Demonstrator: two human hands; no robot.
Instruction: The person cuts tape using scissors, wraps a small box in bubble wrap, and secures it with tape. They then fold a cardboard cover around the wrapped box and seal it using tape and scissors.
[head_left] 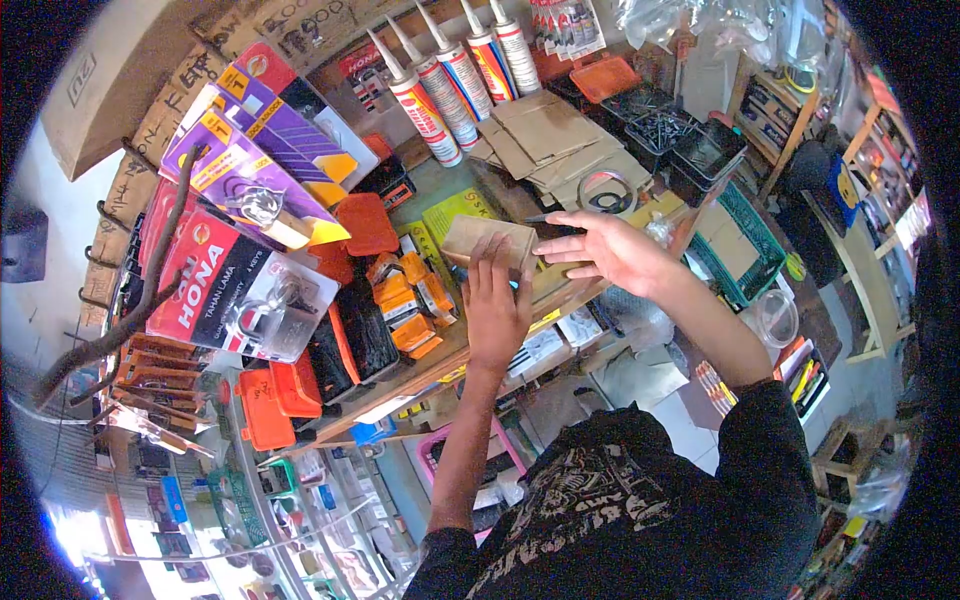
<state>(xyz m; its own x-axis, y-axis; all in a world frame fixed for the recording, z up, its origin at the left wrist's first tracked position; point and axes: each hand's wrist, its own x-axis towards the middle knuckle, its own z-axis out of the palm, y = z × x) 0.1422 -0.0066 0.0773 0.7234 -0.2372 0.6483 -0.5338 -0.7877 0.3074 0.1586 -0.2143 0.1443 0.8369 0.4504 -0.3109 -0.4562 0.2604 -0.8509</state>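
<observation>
My left hand [497, 305] is at the near edge of the bench. Its fingers lie over a small folded piece of brown cardboard [462, 238] and hold it. To the right, my right hand [612, 252] comes in with fingers partly stretched. A dark, slender pen-like thing [537, 219] sticks out from between its thumb and forefinger, pointing at the cardboard; its exact kind is too small to tell. Under and behind the cardboard lies a yellow-green packet [450, 212]. Small orange boxes [412, 300] lie left of my left hand.
Flattened cardboard sheets [545, 135] and a tape roll [607, 192] lie on the bench behind my hands. Sealant tubes [425, 115] stand at the back. Black trays of screws [655, 125] are at the right. Hanging padlock packs [245, 280] and a dark hook [165, 270] project at the left.
</observation>
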